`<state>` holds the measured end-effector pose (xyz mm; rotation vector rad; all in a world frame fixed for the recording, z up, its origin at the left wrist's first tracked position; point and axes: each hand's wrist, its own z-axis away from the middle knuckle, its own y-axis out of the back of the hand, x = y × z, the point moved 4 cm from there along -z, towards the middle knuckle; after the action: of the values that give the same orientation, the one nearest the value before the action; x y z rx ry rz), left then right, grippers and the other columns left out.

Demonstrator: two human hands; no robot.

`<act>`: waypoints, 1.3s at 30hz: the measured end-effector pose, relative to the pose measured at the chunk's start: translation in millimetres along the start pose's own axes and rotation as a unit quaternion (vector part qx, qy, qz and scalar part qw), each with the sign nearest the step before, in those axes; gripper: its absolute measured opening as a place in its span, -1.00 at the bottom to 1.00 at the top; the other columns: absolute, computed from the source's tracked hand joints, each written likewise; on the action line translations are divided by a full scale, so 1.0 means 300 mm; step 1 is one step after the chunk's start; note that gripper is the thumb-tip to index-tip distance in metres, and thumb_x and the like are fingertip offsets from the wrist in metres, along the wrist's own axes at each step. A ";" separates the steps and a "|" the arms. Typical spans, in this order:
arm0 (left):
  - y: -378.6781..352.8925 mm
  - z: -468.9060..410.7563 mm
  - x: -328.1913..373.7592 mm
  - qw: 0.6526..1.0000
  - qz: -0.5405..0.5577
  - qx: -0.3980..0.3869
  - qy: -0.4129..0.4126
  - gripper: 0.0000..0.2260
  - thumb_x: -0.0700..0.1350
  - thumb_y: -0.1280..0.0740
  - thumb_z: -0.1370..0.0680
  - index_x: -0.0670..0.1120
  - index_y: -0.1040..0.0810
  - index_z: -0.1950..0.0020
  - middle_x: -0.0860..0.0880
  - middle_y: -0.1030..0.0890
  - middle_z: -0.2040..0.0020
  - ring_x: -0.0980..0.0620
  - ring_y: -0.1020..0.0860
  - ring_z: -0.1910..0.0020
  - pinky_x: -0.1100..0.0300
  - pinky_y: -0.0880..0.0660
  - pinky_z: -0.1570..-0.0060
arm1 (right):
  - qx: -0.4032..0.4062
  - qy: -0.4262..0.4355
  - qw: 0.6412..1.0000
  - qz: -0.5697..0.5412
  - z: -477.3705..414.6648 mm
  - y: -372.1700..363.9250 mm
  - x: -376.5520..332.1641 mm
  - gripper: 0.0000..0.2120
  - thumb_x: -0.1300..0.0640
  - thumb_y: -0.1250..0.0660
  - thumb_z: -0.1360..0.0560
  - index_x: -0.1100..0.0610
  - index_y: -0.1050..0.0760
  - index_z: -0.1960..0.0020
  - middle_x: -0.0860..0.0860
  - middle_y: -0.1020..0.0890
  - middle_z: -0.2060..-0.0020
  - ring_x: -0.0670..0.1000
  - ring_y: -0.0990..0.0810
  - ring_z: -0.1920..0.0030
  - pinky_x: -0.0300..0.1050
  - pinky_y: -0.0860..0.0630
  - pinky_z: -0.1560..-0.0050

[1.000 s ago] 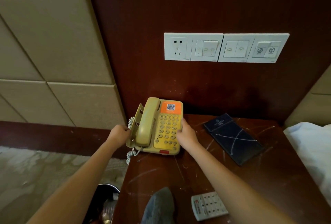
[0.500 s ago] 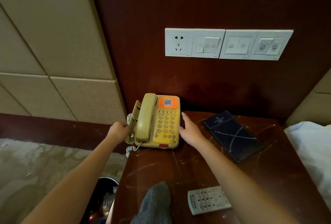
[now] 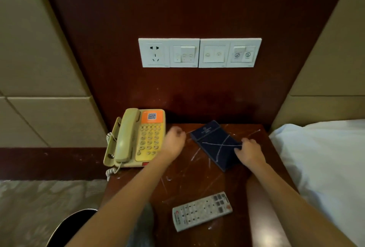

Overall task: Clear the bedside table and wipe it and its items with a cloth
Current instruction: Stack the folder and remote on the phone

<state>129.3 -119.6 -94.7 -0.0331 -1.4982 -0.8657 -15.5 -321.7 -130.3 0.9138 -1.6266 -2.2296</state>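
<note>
Both hands are coming off the phone [image 3: 136,138] vs the earlier frame: L hand [image 3: 173,144] is now swinging twd the dark blue folder [image 3: 213,144], blurred, fingers loosely curled w/ nothing in them, while R hand [image 3: 249,150] is gripping the folder's right edge, fingers curled over it. Folder is lying flat at the back of the bedside table [image 3: 189,179], phone sitting at back-left corner, remote [image 3: 201,211] nr the front, grey cloth [image 3: 146,225] half hidden by L forearm. Step in hand, prob.: clearing items, folder now. Next move is calling for a clean lift, no dragging, then parking it off the table, poss. on the bed [image 3: 325,167].
</note>
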 end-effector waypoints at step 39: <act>0.560 -0.073 -0.194 0.982 -0.096 0.075 0.148 -0.84 -0.19 -0.28 -0.58 -0.28 -0.57 -0.02 -0.17 -0.51 0.13 -0.12 -0.48 0.13 0.13 -0.37 0.16 | -0.219 -0.016 0.875 -0.432 0.201 -0.222 -0.730 -0.72 0.10 -0.17 -0.60 0.18 -0.38 -0.27 0.12 -0.49 -0.20 0.11 -0.49 -0.16 0.02 -0.50 -0.01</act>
<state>243.2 15.8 -66.7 0.3428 -1.2952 -0.8664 129.6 -136.6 -104.5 1.6770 -0.6587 -2.9741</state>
